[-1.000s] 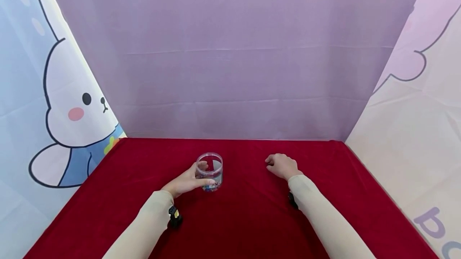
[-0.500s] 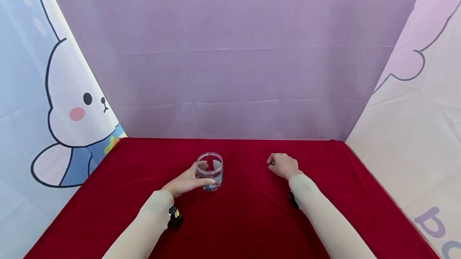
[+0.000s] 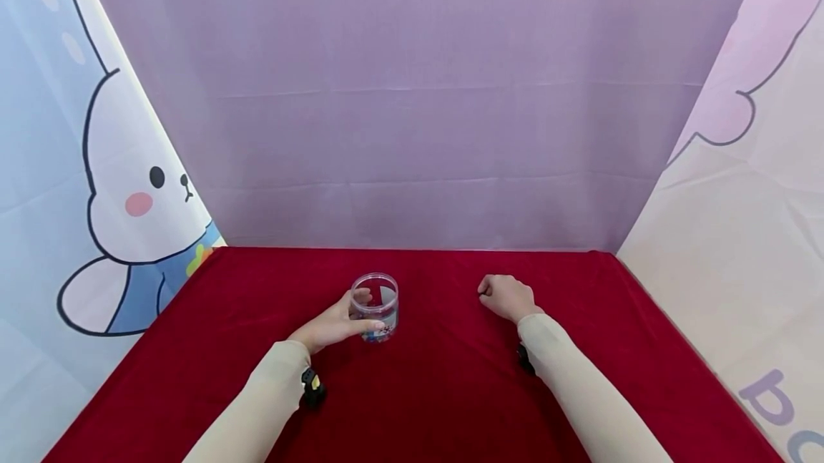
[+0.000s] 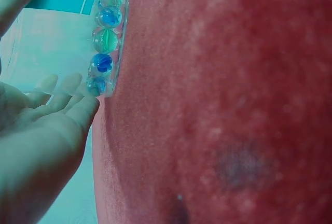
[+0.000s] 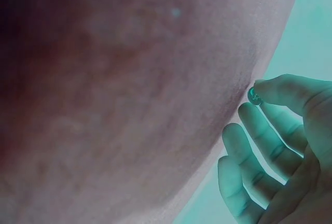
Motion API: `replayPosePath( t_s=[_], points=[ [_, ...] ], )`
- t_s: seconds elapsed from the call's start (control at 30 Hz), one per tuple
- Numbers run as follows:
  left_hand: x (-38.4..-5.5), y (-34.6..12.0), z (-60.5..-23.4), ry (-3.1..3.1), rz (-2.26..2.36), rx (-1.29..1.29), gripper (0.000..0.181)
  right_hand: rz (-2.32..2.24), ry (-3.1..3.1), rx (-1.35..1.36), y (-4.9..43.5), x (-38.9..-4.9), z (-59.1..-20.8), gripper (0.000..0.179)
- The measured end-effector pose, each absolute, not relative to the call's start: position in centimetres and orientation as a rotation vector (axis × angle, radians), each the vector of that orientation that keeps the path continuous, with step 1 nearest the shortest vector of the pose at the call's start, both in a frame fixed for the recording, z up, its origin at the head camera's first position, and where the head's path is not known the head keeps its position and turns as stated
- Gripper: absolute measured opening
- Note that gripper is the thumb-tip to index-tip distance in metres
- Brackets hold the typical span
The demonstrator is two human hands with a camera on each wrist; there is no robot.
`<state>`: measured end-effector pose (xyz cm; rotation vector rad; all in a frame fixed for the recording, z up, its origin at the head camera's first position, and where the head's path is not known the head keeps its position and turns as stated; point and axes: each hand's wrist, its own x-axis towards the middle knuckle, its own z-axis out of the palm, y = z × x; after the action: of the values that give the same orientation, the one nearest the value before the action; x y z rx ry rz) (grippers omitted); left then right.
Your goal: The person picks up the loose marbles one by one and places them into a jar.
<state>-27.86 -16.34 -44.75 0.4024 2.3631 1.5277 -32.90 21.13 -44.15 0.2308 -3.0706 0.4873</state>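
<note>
A clear plastic jar without a lid stands upright on the red cloth, left of centre. My left hand grips its side, thumb on the near wall and fingers round the far side. Glass marbles with blue and green swirls line the bottom, below a printed label. To the right, my right hand is low over the cloth. In the right wrist view it pinches a single marble between thumb and index finger; the other fingers are loosely bent.
Red velvety cloth covers the table. A lilac curtain hangs behind its far edge. Printed sheets flank both sides, the left one bearing a cartoon rabbit. Each wrist wears a black camera strap.
The right hand's thumb and index finger have drawn together on the marble, and the hand has shifted very slightly right. The left hand and jar stay in place.
</note>
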Motion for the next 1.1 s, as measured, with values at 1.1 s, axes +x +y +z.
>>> replayPosePath(
  t_s=[1.1],
  points=[
    [-28.2, -16.0, -45.0, 2.363, 1.524, 0.402, 0.088, 0.528, -2.926, 0.415, 19.1, -31.6, -41.8, 0.013]
  ],
)
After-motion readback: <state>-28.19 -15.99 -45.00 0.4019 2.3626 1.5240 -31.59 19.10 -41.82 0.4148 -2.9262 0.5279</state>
